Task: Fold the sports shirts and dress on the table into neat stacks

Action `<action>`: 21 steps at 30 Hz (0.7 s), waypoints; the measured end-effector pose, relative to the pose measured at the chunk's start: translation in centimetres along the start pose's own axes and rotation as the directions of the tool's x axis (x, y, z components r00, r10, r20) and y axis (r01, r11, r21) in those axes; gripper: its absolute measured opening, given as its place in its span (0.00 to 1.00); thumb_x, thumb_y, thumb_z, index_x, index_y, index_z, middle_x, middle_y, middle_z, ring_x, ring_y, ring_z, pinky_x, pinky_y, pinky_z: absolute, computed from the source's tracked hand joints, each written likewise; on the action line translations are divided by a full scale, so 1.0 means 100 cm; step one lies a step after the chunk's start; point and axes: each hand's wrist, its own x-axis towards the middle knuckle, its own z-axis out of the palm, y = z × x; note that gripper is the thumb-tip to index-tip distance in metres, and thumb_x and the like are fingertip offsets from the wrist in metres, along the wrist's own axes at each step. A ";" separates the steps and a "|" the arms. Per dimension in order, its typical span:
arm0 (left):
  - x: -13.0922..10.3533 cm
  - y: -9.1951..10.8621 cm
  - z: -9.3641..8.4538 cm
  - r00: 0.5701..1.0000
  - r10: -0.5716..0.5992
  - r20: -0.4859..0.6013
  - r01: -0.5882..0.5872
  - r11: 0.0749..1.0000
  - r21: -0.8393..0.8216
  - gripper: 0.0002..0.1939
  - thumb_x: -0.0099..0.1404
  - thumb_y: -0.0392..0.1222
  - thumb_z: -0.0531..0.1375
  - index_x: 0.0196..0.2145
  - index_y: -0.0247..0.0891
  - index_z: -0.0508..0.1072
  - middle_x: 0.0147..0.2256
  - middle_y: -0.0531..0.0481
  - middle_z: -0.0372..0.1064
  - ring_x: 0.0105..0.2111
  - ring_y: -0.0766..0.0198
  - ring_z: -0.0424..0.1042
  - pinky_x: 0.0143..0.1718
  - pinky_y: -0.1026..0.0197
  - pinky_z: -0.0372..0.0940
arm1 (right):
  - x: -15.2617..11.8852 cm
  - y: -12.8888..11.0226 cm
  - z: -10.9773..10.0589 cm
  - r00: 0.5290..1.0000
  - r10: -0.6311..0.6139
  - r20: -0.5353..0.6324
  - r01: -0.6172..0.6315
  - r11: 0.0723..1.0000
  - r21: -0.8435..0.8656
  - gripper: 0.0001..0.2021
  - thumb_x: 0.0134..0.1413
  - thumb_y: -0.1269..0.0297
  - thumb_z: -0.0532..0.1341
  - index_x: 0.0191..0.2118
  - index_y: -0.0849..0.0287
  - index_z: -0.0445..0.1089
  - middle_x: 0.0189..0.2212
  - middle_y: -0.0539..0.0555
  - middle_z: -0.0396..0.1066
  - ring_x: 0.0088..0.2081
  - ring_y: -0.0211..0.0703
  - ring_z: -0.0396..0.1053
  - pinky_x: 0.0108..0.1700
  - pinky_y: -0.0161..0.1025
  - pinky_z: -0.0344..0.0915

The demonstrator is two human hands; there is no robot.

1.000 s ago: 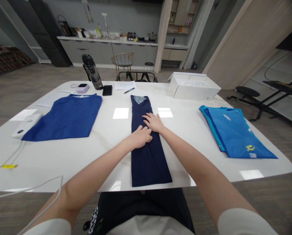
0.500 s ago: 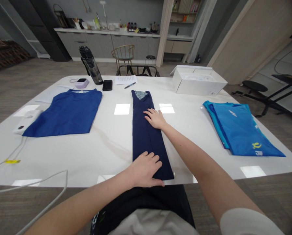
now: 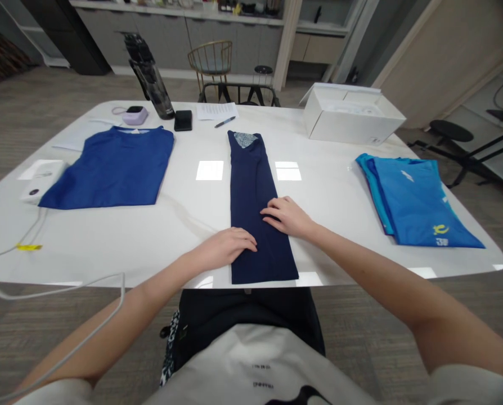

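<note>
A dark navy garment (image 3: 251,180), folded into a long narrow strip, lies on the white table in front of me. A light patterned patch shows at its far end. On its near left part rests my left hand (image 3: 224,248), fingers stretched across the fabric and slightly bent. My right hand (image 3: 289,217) touches the strip's right side a little farther off, its fingers apart and gently curved. Neither hand has cloth gripped in it.
A blue shirt (image 3: 116,169) lies flat at left beside a white box-shaped device (image 3: 44,181). Folded bright-blue clothing (image 3: 420,199) is at right, with an open white box (image 3: 353,121) behind. A bottle (image 3: 152,79), phone (image 3: 183,120) and pen (image 3: 225,122) stand or lie farther back.
My left hand has moved from the near edge farther up the strip and to the left. My right hand has come nearer down its right side. The view has tilted downward.
</note>
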 end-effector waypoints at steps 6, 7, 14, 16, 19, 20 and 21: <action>-0.040 -0.004 0.000 0.999 0.028 0.021 -0.028 1.000 -0.003 0.27 0.64 0.23 0.50 0.51 0.44 0.78 0.55 0.49 0.73 0.61 0.60 0.66 0.67 0.50 0.58 | -0.084 -0.033 -0.025 0.995 -0.039 0.088 0.029 0.993 0.114 0.16 0.67 0.70 0.54 0.54 0.53 0.73 0.50 0.60 0.72 0.54 0.51 0.68 0.54 0.50 0.65; -0.044 -0.002 0.001 0.999 0.029 0.023 -0.029 0.999 0.024 0.25 0.65 0.24 0.51 0.52 0.43 0.77 0.56 0.49 0.72 0.62 0.59 0.65 0.68 0.49 0.57 | -0.093 -0.035 -0.027 0.994 -0.051 0.101 0.037 0.990 0.135 0.18 0.65 0.73 0.54 0.56 0.53 0.72 0.53 0.59 0.71 0.57 0.51 0.66 0.57 0.52 0.64; -0.034 -0.003 0.003 0.998 0.054 0.026 -0.057 0.990 0.125 0.13 0.71 0.37 0.56 0.49 0.44 0.77 0.53 0.47 0.75 0.58 0.57 0.70 0.63 0.49 0.62 | -0.099 -0.042 -0.033 0.990 0.028 0.139 -0.060 0.971 0.233 0.14 0.67 0.67 0.56 0.50 0.46 0.76 0.55 0.57 0.72 0.56 0.50 0.68 0.59 0.55 0.63; -0.027 -0.005 0.003 0.998 0.058 0.021 -0.060 0.989 0.136 0.12 0.72 0.38 0.56 0.48 0.43 0.77 0.50 0.46 0.77 0.54 0.57 0.72 0.58 0.51 0.65 | -0.091 -0.045 -0.033 0.985 0.060 0.160 -0.102 0.958 0.267 0.12 0.67 0.64 0.57 0.47 0.45 0.77 0.53 0.56 0.74 0.55 0.52 0.68 0.56 0.55 0.64; -0.022 -0.003 0.001 0.997 0.067 -0.026 -0.064 0.993 0.096 0.13 0.72 0.37 0.55 0.48 0.43 0.77 0.46 0.46 0.78 0.49 0.58 0.75 0.54 0.54 0.67 | -0.080 -0.049 -0.036 0.979 0.111 0.171 -0.170 0.906 0.388 0.12 0.68 0.62 0.55 0.46 0.45 0.77 0.50 0.56 0.75 0.52 0.52 0.69 0.53 0.54 0.65; -0.020 -0.001 -0.001 0.996 0.056 -0.067 -0.052 0.997 0.059 0.14 0.72 0.36 0.54 0.48 0.42 0.77 0.45 0.46 0.78 0.47 0.59 0.76 0.52 0.56 0.68 | -0.076 -0.049 -0.038 0.977 0.140 0.159 -0.198 0.873 0.446 0.12 0.68 0.62 0.55 0.46 0.45 0.76 0.49 0.56 0.76 0.51 0.51 0.70 0.53 0.54 0.66; -0.018 0.001 -0.004 0.992 0.033 -0.119 -0.032 0.999 0.009 0.14 0.72 0.35 0.53 0.48 0.42 0.77 0.45 0.46 0.78 0.46 0.60 0.76 0.50 0.57 0.69 | -0.071 -0.048 -0.041 0.974 0.180 0.138 -0.226 0.833 0.506 0.12 0.69 0.62 0.54 0.47 0.45 0.75 0.49 0.56 0.76 0.51 0.51 0.70 0.53 0.53 0.66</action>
